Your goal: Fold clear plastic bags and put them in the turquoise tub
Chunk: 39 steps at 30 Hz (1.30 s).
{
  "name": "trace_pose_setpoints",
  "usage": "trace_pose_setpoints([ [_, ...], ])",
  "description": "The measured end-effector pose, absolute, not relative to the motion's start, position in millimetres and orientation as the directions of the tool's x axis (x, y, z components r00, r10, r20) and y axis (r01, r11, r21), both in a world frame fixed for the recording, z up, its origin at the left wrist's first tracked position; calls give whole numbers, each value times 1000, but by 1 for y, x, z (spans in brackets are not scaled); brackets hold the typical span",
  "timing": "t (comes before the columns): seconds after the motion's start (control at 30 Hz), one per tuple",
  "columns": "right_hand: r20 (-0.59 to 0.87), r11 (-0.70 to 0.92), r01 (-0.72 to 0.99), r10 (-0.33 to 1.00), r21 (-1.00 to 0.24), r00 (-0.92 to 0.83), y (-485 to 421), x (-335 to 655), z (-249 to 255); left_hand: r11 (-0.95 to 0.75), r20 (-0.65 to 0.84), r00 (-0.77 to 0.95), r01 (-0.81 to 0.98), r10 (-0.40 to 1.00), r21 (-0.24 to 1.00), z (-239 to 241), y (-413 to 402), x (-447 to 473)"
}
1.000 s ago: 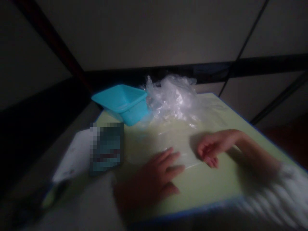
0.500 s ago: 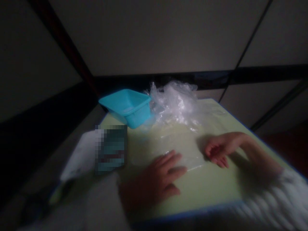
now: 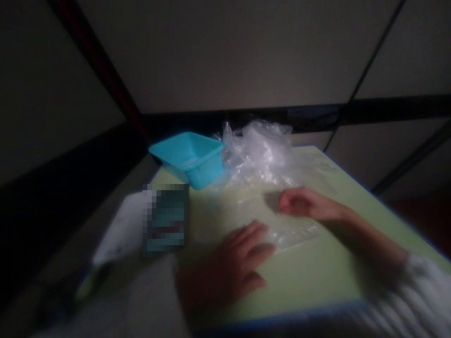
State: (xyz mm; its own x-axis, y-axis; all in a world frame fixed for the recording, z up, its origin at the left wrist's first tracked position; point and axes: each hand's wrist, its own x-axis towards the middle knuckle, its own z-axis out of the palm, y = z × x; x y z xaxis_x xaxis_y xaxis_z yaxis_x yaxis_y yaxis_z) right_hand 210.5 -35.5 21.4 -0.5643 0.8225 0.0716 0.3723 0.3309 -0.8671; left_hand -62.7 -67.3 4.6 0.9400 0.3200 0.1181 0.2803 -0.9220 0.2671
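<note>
My left hand (image 3: 232,267) lies flat on the near edge of a clear plastic bag (image 3: 229,211), its fingers spread and pointing right. That bag is spread over the yellow-green table (image 3: 303,277). Over its right part is my right hand (image 3: 306,203), with thumb and fingers curled together in a ring; whatever they may hold is hidden. Behind the flat bag sits a crumpled heap of clear plastic bags (image 3: 262,148), shiny and loosely piled.
A turquoise plastic basin (image 3: 207,170) stands at the table's back left, beside the heap. Nearer, at the left edge, are a blurred-out dark green flat object (image 3: 167,220) and a white flat piece (image 3: 123,230). Light panels (image 3: 229,56) rise behind the table.
My right hand has moved left and away from me over the flat bag, its fingers closing into a ring. My left hand stays pressed in place. The view has shifted slightly.
</note>
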Motion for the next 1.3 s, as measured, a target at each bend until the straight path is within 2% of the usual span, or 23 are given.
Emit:
trace_pose_setpoints([
  [0.2, 81, 365, 385, 806, -848, -587, -34, 210, 18, -919, 117, 934, 299, 337, 259, 6, -67, -62],
  [0.37, 61, 351, 303, 737, -886, -674, -34, 211, 22, -926, 154, 931, 288, 330, 245, 6, -69, -62],
  [0.5, 67, 349, 315, 756, -883, -651, -34, 212, 22, -944, 302, 898, 279, 321, 176, 6, -71, -65],
  [0.6, 101, 387, 404, 814, -829, -572, -35, 212, 23, -930, 478, 804, 354, 355, 97, 5, -71, -67],
  [0.7, 168, 472, 480, 820, -740, -548, -34, 212, 23, -901, 565, 740, 434, 365, 13, 5, -70, -67],
  [0.77, 210, 541, 503, 793, -674, -572, -32, 213, 21, -886, 563, 742, 462, 363, -38, 5, -68, -66],
  [0.93, 208, 630, 548, 740, -550, -640, -27, 216, 13, -860, 521, 764, 499, 379, -106, 1, -68, -64],
  [1.3, 151, 682, 604, 705, -413, -693, -39, 212, 31, -848, 557, 735, 520, 387, -96, -2, -60, -68],
])
